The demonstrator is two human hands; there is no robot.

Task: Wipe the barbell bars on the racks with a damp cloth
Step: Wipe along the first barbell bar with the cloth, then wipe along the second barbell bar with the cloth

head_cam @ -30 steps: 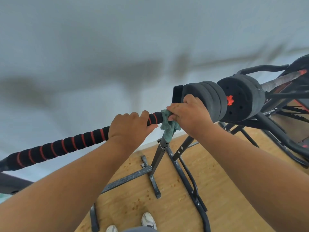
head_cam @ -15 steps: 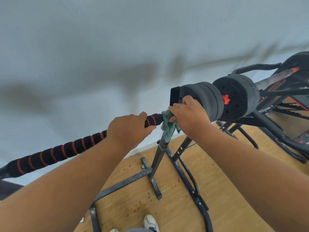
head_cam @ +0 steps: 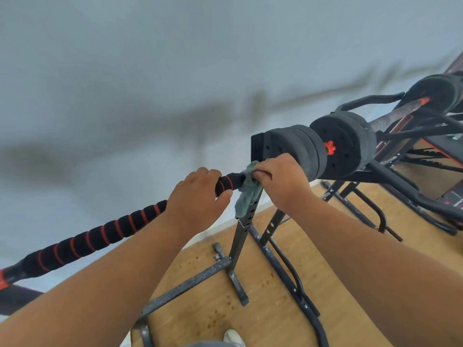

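A barbell bar (head_cam: 100, 236) with black foam and red rings runs from the lower left up to black weight plates (head_cam: 295, 151). It rests on a dark metal rack post (head_cam: 244, 229). My left hand (head_cam: 198, 196) grips the bar just left of the post. My right hand (head_cam: 283, 181) presses a green cloth (head_cam: 246, 191) onto the bar between the foam end and the plates. The cloth's loose end hangs down over the post.
A second set of plates (head_cam: 348, 146) with a red collar sits just right, and another bar (head_cam: 395, 113) on dark frames beyond. Rack feet (head_cam: 190, 284) spread over the wooden floor. A white wall lies behind. My shoe (head_cam: 234, 338) shows at the bottom.
The view has shifted slightly. My right hand has turned on the bar, with the cloth bunched more under its fingers. My left hand keeps its grip at the same spot.
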